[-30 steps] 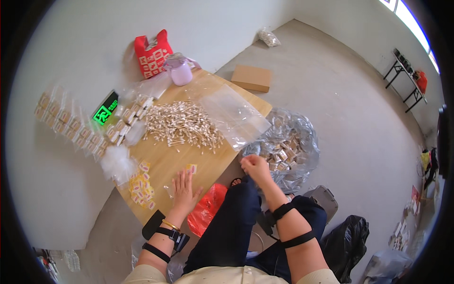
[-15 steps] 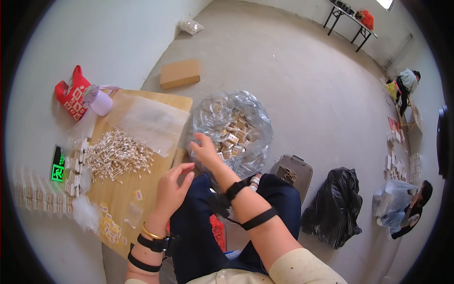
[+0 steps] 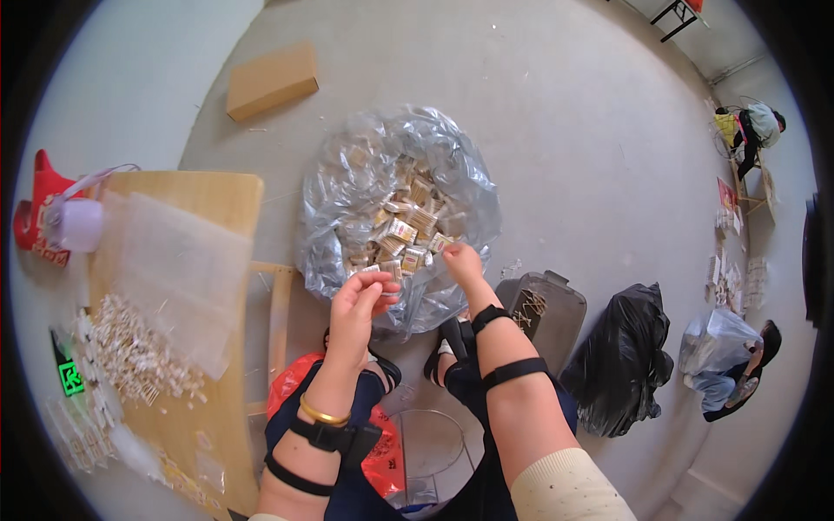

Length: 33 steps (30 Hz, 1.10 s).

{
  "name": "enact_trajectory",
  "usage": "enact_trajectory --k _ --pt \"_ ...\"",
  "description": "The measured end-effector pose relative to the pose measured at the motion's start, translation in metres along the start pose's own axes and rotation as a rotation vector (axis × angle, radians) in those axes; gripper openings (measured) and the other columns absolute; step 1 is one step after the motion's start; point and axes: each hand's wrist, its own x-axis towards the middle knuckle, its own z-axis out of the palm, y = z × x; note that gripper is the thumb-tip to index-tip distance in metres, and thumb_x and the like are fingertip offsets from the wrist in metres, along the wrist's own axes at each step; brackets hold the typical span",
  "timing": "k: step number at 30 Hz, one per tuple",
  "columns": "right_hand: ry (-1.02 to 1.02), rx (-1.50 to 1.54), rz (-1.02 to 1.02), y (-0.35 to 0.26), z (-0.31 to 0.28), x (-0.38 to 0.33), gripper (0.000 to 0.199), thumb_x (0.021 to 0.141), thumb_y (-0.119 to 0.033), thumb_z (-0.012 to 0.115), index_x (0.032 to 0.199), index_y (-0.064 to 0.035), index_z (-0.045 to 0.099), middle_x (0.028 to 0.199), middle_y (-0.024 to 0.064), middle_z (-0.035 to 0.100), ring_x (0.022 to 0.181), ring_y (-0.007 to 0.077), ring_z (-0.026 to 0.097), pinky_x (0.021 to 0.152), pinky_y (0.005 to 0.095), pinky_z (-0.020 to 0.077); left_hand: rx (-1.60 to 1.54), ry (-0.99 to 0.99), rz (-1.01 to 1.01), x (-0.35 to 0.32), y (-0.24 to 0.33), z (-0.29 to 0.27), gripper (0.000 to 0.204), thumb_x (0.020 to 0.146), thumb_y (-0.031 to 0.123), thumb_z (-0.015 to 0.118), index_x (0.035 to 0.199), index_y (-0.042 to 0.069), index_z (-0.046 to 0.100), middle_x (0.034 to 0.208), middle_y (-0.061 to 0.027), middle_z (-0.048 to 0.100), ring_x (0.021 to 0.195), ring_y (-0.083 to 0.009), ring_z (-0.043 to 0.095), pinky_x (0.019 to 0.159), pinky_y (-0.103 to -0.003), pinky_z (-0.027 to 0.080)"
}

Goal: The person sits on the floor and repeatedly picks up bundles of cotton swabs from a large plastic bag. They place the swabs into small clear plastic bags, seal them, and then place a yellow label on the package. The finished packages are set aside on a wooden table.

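Observation:
A big clear plastic bag stands wide-mouthed on the floor in front of me, holding many small packets of cotton swabs. Over its near edge, my left hand is half curled, thumb and fingers apart, close to the nearest packets; I see nothing held in it. My right hand reaches over the right side of the bag, fingertips pinched at the edge of one packet. Loose cotton swabs lie heaped on the wooden table to my left, beside flat clear plastic sheets.
A cardboard box lies beyond the bag. On the right are a grey bin and a black plastic bag. A purple bottle and red bag are at far left. Two people work along the right wall.
My body has turned toward the plastic bag, which sits more central in view. Both hands have moved from the table's side to over the packets, and the right fingers have closed at one.

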Motion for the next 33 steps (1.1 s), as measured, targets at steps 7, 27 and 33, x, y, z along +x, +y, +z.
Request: enact_trajectory --k 7,27,33 --pt "0.116 -0.260 -0.078 0.001 0.061 0.093 0.033 0.076 -0.010 0.066 0.109 -0.0060 0.065 0.109 0.0138 0.064 0.106 0.0329 0.055 0.091 0.0428 0.0451 0.000 -0.125 -0.106 0.028 0.003 0.014 0.021 0.096 0.016 0.050 0.110 0.001 0.057 0.099 -0.0104 0.065 0.089 -0.0151 0.061 0.084 -0.029 0.048" --pt "-0.198 0.175 -0.567 -0.115 -0.038 0.036 0.033 0.078 -0.004 0.066 0.110 -0.0077 0.064 0.110 0.0093 0.063 0.103 0.0282 0.056 0.090 0.0365 0.0440 0.327 -0.003 0.179 0.033 0.006 -0.003 0.047 0.086 0.010 0.066 0.127 0.002 0.045 0.128 -0.0098 0.052 0.112 -0.0177 0.053 0.093 -0.030 0.042" --pt "-0.604 0.230 -0.633 -0.190 -0.161 -0.070 0.033 0.082 -0.001 0.062 0.115 -0.0057 0.059 0.107 0.0117 0.061 0.104 0.0313 0.054 0.092 0.0392 0.0414 0.507 -0.113 0.539 0.016 0.049 0.012 0.061 0.074 0.002 0.074 0.130 0.004 0.051 0.127 -0.0128 0.057 0.117 -0.0266 0.056 0.099 -0.034 0.043"
